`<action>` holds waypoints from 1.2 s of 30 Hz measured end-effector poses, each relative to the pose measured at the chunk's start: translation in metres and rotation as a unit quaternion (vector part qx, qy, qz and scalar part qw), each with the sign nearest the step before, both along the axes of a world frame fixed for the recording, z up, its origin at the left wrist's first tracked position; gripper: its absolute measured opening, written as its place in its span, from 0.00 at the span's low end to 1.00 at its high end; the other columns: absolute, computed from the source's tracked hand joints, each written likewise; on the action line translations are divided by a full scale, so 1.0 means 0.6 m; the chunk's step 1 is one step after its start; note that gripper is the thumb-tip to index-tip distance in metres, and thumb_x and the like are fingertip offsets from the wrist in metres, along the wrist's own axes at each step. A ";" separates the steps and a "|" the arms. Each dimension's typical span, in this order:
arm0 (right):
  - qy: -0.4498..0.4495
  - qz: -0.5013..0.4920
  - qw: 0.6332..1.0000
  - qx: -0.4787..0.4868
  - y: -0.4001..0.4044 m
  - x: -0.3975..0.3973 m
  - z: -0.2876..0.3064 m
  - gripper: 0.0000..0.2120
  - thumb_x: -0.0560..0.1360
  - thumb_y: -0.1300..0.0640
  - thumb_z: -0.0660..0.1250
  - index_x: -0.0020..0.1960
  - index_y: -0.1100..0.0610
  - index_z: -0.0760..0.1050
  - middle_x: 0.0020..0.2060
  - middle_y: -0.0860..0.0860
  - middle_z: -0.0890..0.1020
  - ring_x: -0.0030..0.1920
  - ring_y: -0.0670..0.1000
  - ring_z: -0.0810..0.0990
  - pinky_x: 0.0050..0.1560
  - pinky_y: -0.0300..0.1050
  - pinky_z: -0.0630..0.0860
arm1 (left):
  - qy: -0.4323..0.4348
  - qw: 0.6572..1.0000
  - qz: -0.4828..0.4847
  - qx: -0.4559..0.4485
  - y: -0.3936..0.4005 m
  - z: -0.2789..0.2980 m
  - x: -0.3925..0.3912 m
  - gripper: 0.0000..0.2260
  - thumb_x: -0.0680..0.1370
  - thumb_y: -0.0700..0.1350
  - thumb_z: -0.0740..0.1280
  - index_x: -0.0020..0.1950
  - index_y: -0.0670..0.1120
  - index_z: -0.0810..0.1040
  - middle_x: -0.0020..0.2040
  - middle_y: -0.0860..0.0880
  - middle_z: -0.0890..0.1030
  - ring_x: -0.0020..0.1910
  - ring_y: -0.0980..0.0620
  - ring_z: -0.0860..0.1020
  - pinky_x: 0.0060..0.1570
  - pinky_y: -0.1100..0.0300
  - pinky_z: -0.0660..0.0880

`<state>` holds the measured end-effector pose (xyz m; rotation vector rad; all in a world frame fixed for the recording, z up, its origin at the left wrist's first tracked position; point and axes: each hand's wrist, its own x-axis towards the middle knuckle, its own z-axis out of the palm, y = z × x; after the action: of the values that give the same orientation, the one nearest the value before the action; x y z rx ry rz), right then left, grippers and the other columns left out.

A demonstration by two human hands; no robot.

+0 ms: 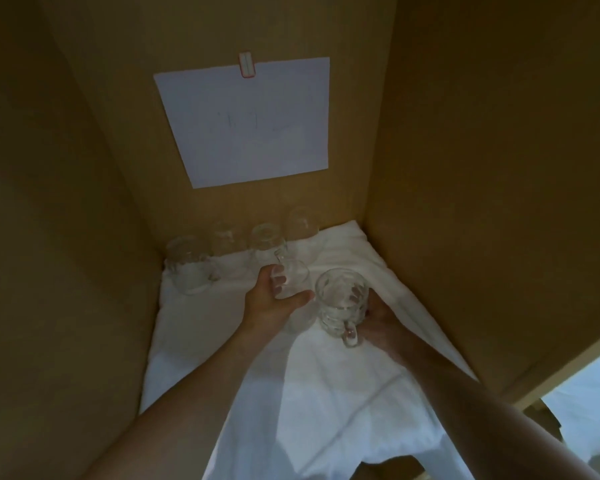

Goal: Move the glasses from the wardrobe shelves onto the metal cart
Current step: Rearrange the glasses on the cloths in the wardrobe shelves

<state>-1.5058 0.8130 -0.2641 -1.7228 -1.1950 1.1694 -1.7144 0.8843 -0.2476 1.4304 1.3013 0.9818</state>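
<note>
- Glass mugs are sitting on a white cloth point(326, 393) that is covering the wardrobe shelf, inside brown wooden walls point(482, 168)
- The left hand point(271, 299) is curling its fingers and thumb around a clear glass point(291, 282), which is tilting away from the person
- The right hand point(378, 320) is wrapping around the far side of a handled glass mug point(340, 303), whose handle is pointing toward the camera
- Both held glasses are sitting close together near the middle of the shelf; whether they are lifting clear of the cloth or resting on it, I cannot tell
- Four more glasses are standing in a row along the back wall: a left mug point(187, 265), a second glass point(224, 242), a third glass point(265, 244) and a fourth glass point(302, 223)
- A white paper sheet point(250, 119) is hanging on the back panel under a clip point(246, 65)
- The pick-up step appears to be in hand, with one glass per hand
- Next, both glasses are likely needing to come out of the shelf without knocking together, then travel to the metal cart, which is not showing in this view
</note>
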 end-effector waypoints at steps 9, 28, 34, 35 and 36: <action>0.164 -0.044 0.983 0.075 0.027 0.021 -0.004 0.33 0.54 0.67 0.81 0.57 0.54 0.79 0.48 0.47 0.86 0.47 0.46 0.85 0.41 0.37 0.79 | -0.008 0.999 0.030 -0.018 0.018 0.013 0.000 0.28 0.66 0.50 0.83 0.60 0.52 0.74 0.55 0.51 0.80 0.54 0.54 0.81 0.58 0.56 0.79; -0.260 -0.053 0.942 0.206 0.189 0.047 0.086 0.32 0.65 0.72 0.74 0.65 0.52 0.77 0.61 0.52 0.69 0.62 0.54 0.73 0.63 0.39 0.71 | 0.039 0.998 0.036 -0.021 0.035 0.024 0.002 0.27 0.66 0.55 0.82 0.59 0.52 0.73 0.54 0.51 0.80 0.53 0.54 0.80 0.54 0.59 0.79; -0.266 -0.019 0.940 0.213 0.243 0.056 0.085 0.33 0.65 0.75 0.73 0.66 0.53 0.77 0.64 0.56 0.71 0.63 0.56 0.74 0.62 0.39 0.70 | 0.050 0.998 0.042 -0.015 0.037 0.021 0.001 0.27 0.66 0.55 0.82 0.59 0.55 0.73 0.54 0.53 0.80 0.53 0.55 0.81 0.55 0.58 0.79; -0.261 -0.017 0.942 0.212 0.253 0.059 0.086 0.34 0.65 0.75 0.73 0.66 0.53 0.77 0.65 0.56 0.72 0.64 0.56 0.74 0.61 0.38 0.70 | 0.049 0.998 0.043 -0.015 0.038 0.021 0.001 0.27 0.66 0.55 0.82 0.58 0.56 0.72 0.54 0.54 0.80 0.53 0.55 0.81 0.56 0.58 0.79; -0.258 -0.015 0.943 0.211 0.263 0.061 0.088 0.34 0.64 0.76 0.73 0.67 0.54 0.77 0.65 0.56 0.72 0.64 0.56 0.74 0.59 0.36 0.68 | 0.048 0.998 0.043 -0.015 0.039 0.020 0.001 0.26 0.66 0.56 0.82 0.57 0.57 0.72 0.54 0.54 0.80 0.52 0.55 0.81 0.56 0.57 0.80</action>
<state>-1.4692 0.9707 -0.2114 -1.7399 -1.5831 0.3901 -1.7136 0.9079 -0.2355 1.4234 1.4530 0.9544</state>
